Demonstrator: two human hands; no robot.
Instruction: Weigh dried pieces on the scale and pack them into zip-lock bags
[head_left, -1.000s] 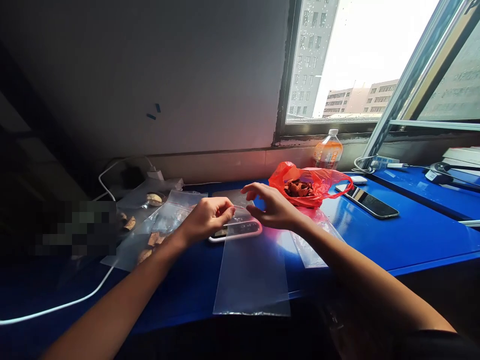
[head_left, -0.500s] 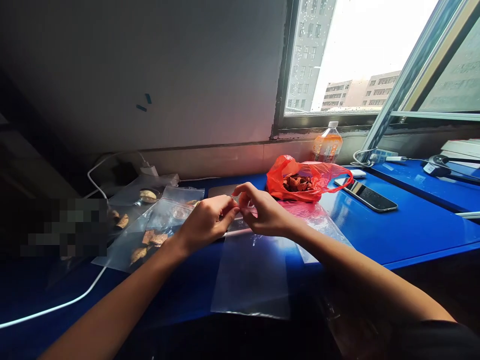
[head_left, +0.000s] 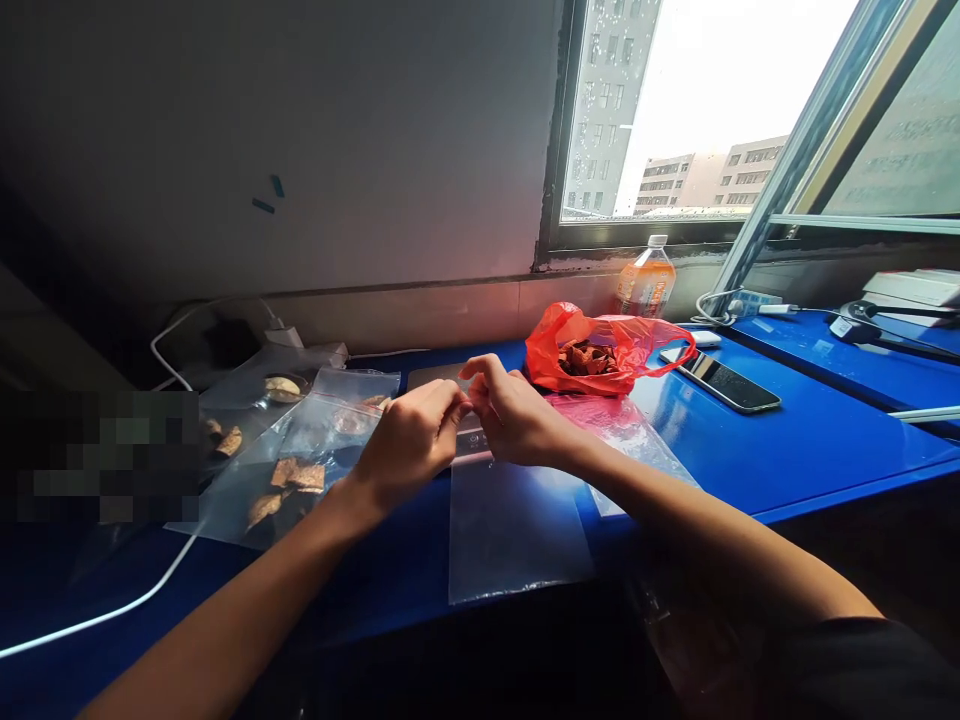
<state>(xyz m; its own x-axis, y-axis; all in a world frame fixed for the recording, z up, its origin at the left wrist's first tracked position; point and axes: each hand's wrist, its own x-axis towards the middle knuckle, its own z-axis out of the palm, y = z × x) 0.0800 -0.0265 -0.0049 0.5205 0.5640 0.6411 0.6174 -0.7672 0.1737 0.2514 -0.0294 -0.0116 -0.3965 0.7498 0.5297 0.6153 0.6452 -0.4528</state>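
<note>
Both hands now meet at the top edge of the clear plastic bag (head_left: 517, 525): the left hand (head_left: 409, 440) and right hand (head_left: 517, 420), apart a second ago, pinch its mouth between fingertips. Its lower end has drawn in along the blue table (head_left: 787, 450), so the bag appears lifted at the mouth, probably being opened.

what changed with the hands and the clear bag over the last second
The right hand closed in from open fingers to meet the left hand; both now pinch the top edge of the clear plastic bag, whose lower end has drawn up the blue table. The red bag, phone and bottle lie as before.
</note>
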